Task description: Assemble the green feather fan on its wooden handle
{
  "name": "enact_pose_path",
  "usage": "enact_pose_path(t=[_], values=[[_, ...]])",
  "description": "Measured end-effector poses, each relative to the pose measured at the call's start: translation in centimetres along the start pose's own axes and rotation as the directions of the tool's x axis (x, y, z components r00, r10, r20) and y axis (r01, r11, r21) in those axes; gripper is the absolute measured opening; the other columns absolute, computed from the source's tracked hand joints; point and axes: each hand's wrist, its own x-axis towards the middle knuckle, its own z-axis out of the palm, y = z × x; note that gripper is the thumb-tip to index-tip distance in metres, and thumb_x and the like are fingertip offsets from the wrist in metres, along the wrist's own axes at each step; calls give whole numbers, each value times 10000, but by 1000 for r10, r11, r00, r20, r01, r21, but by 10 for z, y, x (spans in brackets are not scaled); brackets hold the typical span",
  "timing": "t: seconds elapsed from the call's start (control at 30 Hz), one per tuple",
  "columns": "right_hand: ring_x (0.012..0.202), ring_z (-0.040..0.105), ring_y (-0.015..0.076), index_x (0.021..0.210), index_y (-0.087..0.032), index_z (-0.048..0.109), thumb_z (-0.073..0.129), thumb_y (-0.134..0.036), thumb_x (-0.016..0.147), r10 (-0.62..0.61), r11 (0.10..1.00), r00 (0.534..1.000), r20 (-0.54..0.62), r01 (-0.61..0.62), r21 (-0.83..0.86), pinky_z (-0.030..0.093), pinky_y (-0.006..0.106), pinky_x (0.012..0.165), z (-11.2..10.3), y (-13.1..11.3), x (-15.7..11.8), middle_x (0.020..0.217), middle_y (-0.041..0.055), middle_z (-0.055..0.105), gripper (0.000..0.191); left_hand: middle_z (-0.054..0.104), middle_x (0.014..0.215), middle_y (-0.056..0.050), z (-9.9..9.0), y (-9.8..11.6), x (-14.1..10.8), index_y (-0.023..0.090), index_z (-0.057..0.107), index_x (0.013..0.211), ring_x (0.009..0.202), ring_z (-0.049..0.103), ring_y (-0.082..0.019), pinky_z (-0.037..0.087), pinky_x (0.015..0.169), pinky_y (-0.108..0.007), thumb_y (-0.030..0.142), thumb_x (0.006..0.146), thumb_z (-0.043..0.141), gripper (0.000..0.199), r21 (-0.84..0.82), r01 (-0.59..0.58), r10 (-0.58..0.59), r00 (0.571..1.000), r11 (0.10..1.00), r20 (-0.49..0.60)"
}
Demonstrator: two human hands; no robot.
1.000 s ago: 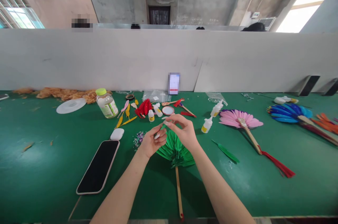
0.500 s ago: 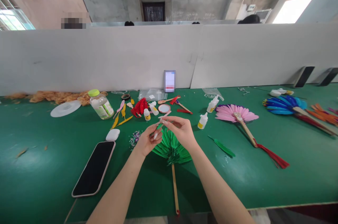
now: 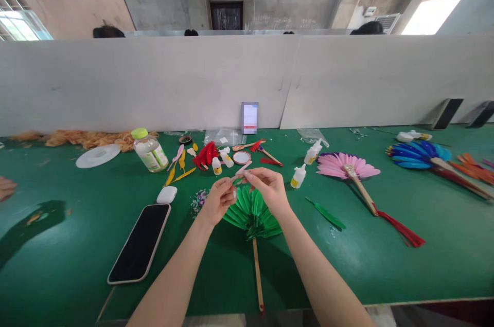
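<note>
My left hand [image 3: 219, 200] and my right hand [image 3: 268, 189] meet above a green feather fan [image 3: 252, 211], fingertips pinched together. Between them is a small green feather [image 3: 240, 180], mostly hidden by the fingers. The fan lies on the table, its feathers spread away from me and its wooden handle [image 3: 258, 275] pointing towards me. Just beyond my fingertips shows a thin pale pink strip [image 3: 244, 167]; whether it is held or lying there I cannot tell. A loose green feather [image 3: 327, 215] rests to the right of the fan.
Glue bottles [image 3: 298, 177] stand near a pink feather fan [image 3: 347, 166]. A blue feather fan [image 3: 419, 155] lies farther right. To the left are a phone [image 3: 139, 244], a white case [image 3: 167, 195] and a jar [image 3: 150, 152]. Another person's hand [image 3: 5, 188] shows at the left edge.
Another person's hand and its shadow have come into view at the left edge. My hands stay pinched together, with the fingers slightly shifted and less of the green feather showing.
</note>
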Motion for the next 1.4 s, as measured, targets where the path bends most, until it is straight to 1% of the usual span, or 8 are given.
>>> enact_pose_path(t=[0.3,0.47,0.67,0.83,0.93,1.17,1.27,1.4], values=[[541,592,153,754,-168,684,617,-398,753,-23,999,1000,18,24,-25,435,241,434,1,-6,0,654,39,674,239,305,446,82,0,-1,0,131,475,549,387,191,-7,154,359,-131,278,661,694,287,24,-14,14,1000,1000,-19],[628,633,183,813,-157,679,492,-457,831,-21,1000,999,28,21,1,429,236,439,1,-3,1,677,59,674,354,309,436,83,1,1,1,128,488,553,383,187,-5,148,357,-130,269,677,684,272,19,-43,44,998,999,-47],[663,642,197,765,-154,637,649,-391,719,-43,984,999,-29,38,-176,447,238,480,-6,-2,4,698,58,676,242,318,452,85,4,4,0,126,472,546,377,212,3,160,358,-125,258,686,679,283,45,-64,68,994,997,-82],[656,630,193,731,-164,655,598,-356,769,-14,885,992,126,71,-461,457,271,547,-25,-5,8,701,55,680,204,379,462,72,2,1,4,121,517,566,364,226,10,164,358,-140,296,662,700,271,131,-110,128,982,985,-140],[595,604,170,678,-175,666,579,-344,784,16,819,969,247,129,-559,439,262,521,-34,-6,9,662,39,677,217,381,441,71,1,-1,7,123,547,584,359,233,3,159,364,-156,330,636,719,274,219,-149,193,962,964,-195],[547,569,137,643,-175,635,570,-270,793,83,777,888,453,227,-587,401,232,497,-34,-5,5,608,18,657,189,247,381,95,-3,-3,9,140,477,515,358,217,-16,157,376,-174,352,657,701,339,329,-152,219,959,932,-178],[558,561,136,657,-174,601,546,-278,813,125,779,870,477,212,-590,408,239,528,-31,-7,4,615,12,644,196,213,396,102,-3,-1,8,143,459,516,361,199,-14,162,375,-169,330,664,700,340,294,-131,186,968,947,-166],[568,545,130,682,-173,552,521,-362,832,142,853,865,481,140,-503,427,243,554,-27,-5,3,613,-1,596,243,189,426,110,-1,4,5,143,454,543,362,185,-5,173,374,-151,303,679,694,319,205,-125,157,976,971,-151]])
